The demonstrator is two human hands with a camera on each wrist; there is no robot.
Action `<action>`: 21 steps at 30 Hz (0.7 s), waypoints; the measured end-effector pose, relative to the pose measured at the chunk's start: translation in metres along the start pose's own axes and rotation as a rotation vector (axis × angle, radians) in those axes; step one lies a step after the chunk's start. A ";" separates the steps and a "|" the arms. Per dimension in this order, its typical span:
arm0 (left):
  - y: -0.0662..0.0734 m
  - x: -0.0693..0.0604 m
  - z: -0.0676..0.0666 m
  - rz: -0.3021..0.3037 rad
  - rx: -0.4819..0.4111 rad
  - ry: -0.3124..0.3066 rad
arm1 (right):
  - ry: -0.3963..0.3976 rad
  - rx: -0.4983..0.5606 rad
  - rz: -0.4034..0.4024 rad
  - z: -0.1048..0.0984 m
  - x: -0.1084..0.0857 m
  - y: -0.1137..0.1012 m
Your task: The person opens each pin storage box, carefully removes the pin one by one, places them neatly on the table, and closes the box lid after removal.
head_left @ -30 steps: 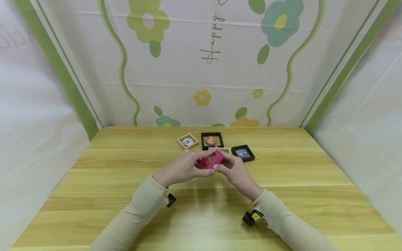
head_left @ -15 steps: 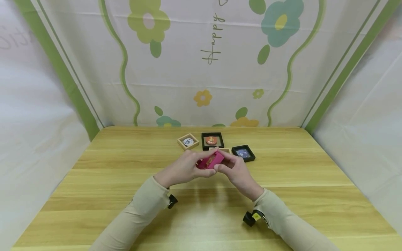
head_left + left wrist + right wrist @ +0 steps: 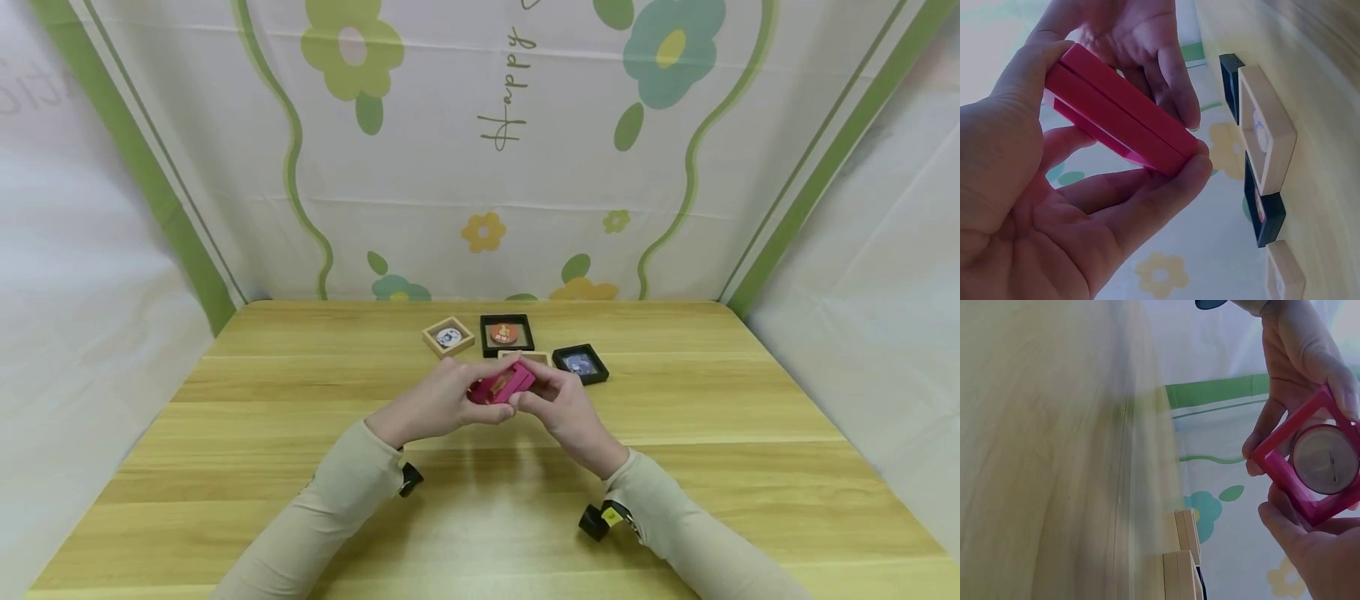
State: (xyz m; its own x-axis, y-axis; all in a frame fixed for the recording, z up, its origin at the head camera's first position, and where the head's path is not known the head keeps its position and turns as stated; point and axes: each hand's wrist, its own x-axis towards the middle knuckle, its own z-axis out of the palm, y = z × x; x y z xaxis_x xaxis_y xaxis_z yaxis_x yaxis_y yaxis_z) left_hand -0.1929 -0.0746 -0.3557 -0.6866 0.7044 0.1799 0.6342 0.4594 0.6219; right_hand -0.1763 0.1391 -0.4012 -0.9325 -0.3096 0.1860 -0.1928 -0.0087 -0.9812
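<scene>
Both hands hold a pink square display frame (image 3: pixel 517 382) tilted above the table. My left hand (image 3: pixel 433 403) grips it from the left, my right hand (image 3: pixel 572 414) from the right, fingertips and thumbs at its edges and corners. Seen edge-on in the left wrist view, the pink frame (image 3: pixel 1122 112) shows a seam along its side, its two halves lying against each other. In the right wrist view a round pin badge (image 3: pixel 1327 459) sits inside the frame's window, its back with the pin facing this camera.
Behind the hands lie a light wood frame (image 3: pixel 448 337) with a white badge, a black frame (image 3: pixel 507 318) with a red badge, and a black frame (image 3: pixel 592 377) with a dark blue picture. Another light wood frame (image 3: pixel 536 358) is partly hidden by the hands. A floral cloth (image 3: pixel 420 167) hangs behind the table.
</scene>
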 end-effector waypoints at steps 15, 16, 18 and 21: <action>0.007 -0.004 -0.010 0.000 0.088 0.001 | -0.140 -0.007 0.066 -0.007 0.001 -0.015; 0.006 -0.004 -0.010 -0.003 0.090 -0.004 | -0.146 0.000 0.073 -0.007 0.001 -0.016; 0.006 -0.005 -0.010 -0.007 0.089 -0.012 | -0.155 0.009 0.080 -0.007 0.002 -0.017; 0.005 -0.004 -0.009 -0.004 0.087 -0.019 | -0.168 0.031 0.079 -0.008 0.001 -0.018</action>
State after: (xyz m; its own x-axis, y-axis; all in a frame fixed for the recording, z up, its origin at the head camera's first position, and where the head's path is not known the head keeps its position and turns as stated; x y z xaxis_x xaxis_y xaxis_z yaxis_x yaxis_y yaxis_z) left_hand -0.1901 -0.0800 -0.3458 -0.6831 0.7120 0.1629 0.6604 0.5069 0.5540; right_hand -0.1767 0.1462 -0.3833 -0.8796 -0.4651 0.0997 -0.1091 -0.0067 -0.9940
